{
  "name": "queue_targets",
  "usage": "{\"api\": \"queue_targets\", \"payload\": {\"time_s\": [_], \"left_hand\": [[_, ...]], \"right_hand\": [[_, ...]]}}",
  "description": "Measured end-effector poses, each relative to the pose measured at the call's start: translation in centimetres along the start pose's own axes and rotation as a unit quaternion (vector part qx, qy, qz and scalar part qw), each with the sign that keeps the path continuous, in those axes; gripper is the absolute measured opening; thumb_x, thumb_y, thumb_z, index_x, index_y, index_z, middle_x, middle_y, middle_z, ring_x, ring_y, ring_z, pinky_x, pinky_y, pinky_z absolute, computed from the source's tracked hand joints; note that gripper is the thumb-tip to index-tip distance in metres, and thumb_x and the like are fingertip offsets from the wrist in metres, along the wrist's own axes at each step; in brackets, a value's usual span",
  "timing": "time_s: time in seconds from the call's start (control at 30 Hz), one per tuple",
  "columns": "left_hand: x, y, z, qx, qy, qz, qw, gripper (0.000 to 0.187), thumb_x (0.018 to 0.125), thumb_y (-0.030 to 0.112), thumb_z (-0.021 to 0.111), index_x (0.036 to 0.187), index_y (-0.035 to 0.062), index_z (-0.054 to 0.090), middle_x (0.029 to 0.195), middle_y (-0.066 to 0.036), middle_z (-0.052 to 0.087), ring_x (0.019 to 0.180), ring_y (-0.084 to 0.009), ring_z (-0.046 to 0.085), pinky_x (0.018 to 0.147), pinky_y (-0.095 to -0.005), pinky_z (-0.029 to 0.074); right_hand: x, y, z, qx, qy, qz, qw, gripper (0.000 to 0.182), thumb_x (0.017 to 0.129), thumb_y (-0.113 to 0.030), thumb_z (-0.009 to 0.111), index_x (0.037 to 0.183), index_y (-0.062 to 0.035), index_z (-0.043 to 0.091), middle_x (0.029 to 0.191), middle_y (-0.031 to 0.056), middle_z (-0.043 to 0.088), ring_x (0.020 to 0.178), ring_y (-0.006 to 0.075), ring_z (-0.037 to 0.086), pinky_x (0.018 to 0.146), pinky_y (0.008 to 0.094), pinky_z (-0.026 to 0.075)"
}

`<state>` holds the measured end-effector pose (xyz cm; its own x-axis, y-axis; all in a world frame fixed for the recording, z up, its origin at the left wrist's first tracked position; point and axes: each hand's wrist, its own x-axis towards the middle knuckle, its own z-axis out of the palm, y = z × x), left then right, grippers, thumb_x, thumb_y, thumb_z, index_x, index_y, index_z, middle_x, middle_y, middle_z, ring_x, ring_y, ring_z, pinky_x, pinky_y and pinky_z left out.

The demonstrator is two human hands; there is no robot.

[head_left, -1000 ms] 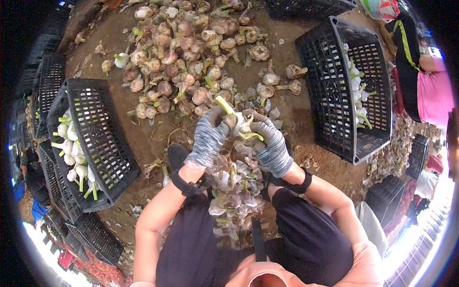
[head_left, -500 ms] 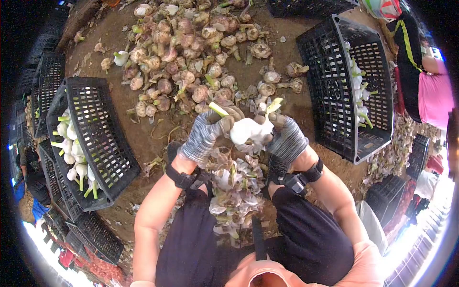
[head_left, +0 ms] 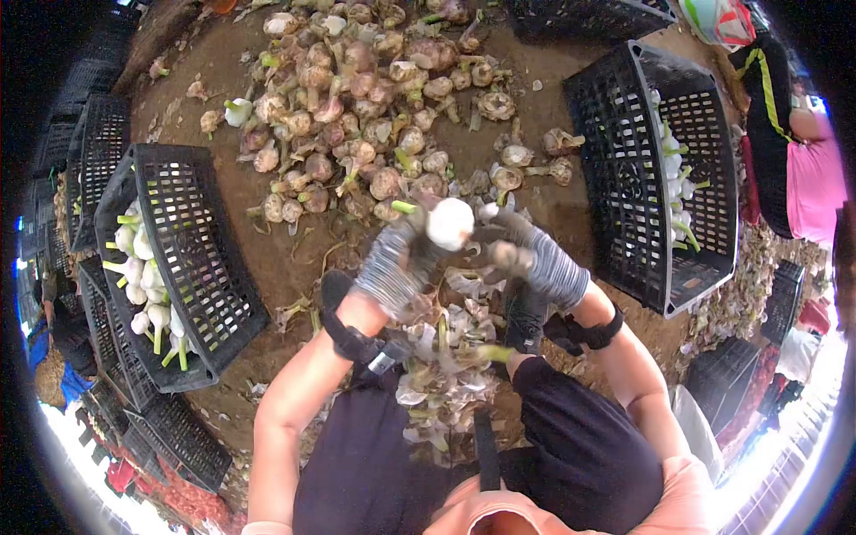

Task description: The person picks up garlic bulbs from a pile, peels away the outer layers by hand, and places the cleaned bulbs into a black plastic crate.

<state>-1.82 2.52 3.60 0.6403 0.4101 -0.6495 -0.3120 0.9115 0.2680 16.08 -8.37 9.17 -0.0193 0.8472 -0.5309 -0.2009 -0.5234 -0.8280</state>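
Observation:
A peeled white garlic bulb point(head_left: 450, 224) with a short green stem is held by my left hand point(head_left: 399, 259), in a grey striped glove, its fingers closed round the stem side. Just right of the bulb is my gloved right hand point(head_left: 535, 259), its fingers apart, slightly blurred by motion, and no object shows in it. Below the hands, loose papery skins point(head_left: 446, 374) lie on the ground between my legs. Beyond them spreads a large pile of unpeeled garlic bulbs point(head_left: 357, 116).
At the left, a black crate point(head_left: 201, 259) holds white bulbs with green stems. Another black crate point(head_left: 615, 169) with white bulbs stands at the right. A person in pink point(head_left: 813, 183) is at the far right. More crates point(head_left: 183, 441) line the left edge.
My right hand has come away from the bulb and opened. The bulb has moved up slightly in my left hand and looks rounder. A green stem piece now shows above my right knee.

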Motion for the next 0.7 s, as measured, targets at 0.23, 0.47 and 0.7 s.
{"api": "queue_targets", "payload": {"time_s": [0.23, 0.47, 0.7], "left_hand": [[-2.3, -0.8, 0.7, 0.572, -0.018, 0.250, 0.781, 0.044, 0.075, 0.017, 0.072, 0.113, 0.0001, 0.055, 0.101, -0.008, 0.060, 0.096, -0.0159, 0.054, 0.086, -0.0296, 0.044], [1.6, 3.1, -9.2, 0.710, 0.320, 0.294, 0.553, 0.063, 0.067, 0.020, 0.076, 0.119, -0.0017, 0.048, 0.115, -0.021, 0.054, 0.107, -0.0314, 0.051, 0.094, -0.0368, 0.040], [5.0, 4.8, -11.0, 0.831, 0.264, 0.258, 0.417, 0.064, 0.065, 0.029, 0.074, 0.117, 0.0011, 0.049, 0.118, -0.022, 0.048, 0.104, -0.0366, 0.051, 0.093, -0.0409, 0.040]], "right_hand": [[-1.1, 1.4, -3.5, 0.507, 0.028, 0.022, 0.861, 0.049, 0.086, -0.035, 0.058, 0.121, -0.0033, 0.045, 0.100, 0.0096, 0.060, 0.083, 0.0181, 0.059, 0.063, 0.0310, 0.053], [-5.5, 4.3, -10.8, 0.512, -0.066, -0.221, 0.827, 0.068, 0.081, -0.045, 0.060, 0.131, -0.0049, 0.037, 0.104, 0.0105, 0.057, 0.057, 0.0121, 0.052, 0.043, 0.0221, 0.046], [1.6, 0.6, -1.8, 0.065, -0.063, 0.112, 0.990, 0.043, 0.086, -0.024, 0.061, 0.122, -0.0038, 0.049, 0.101, 0.0086, 0.059, 0.087, 0.0166, 0.058, 0.078, 0.0304, 0.051]]}}
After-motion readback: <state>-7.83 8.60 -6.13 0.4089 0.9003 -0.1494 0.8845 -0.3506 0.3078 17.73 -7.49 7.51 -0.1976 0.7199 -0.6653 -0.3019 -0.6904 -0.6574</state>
